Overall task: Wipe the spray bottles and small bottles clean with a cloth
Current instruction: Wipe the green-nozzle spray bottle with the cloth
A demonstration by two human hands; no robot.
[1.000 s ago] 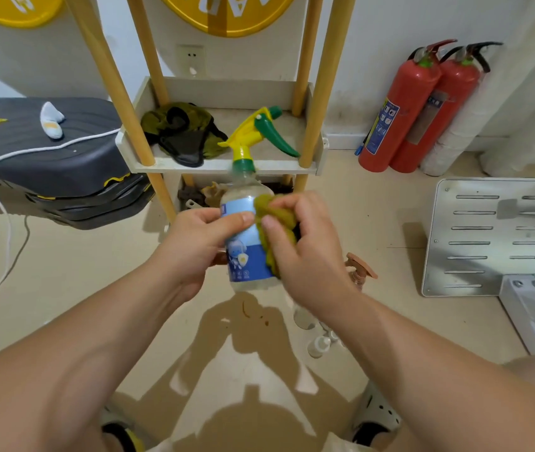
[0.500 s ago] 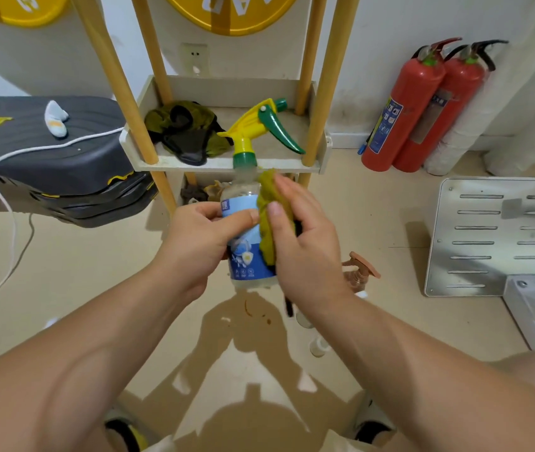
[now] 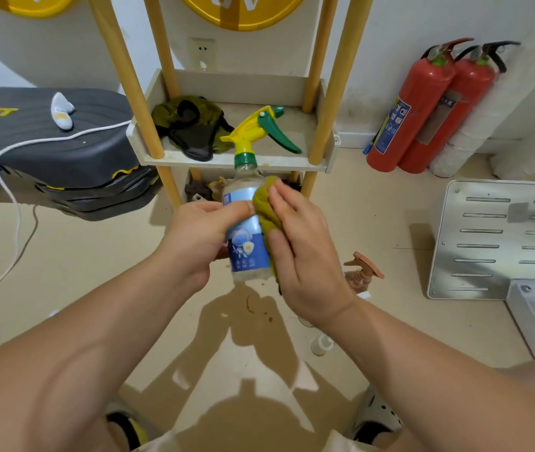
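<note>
Both hands work one spray bottle [image 3: 246,236]: my left hand [image 3: 201,236] wraps its label, my right hand [image 3: 302,252] presses the green cloth [image 3: 264,207] flat against its side. Mid-wipe, I judge; next, rotate it. Beyond my right wrist, a brown sprayer [image 3: 362,272] waits.

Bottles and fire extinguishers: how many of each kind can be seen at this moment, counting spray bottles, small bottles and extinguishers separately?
Spray bottles: 2, the yellow-and-green one in the hands and a brown one on the floor.
Small bottles: 1 clear; others may be hidden behind the right arm.
Fire extinguishers: 2.
Total: 5.
</note>
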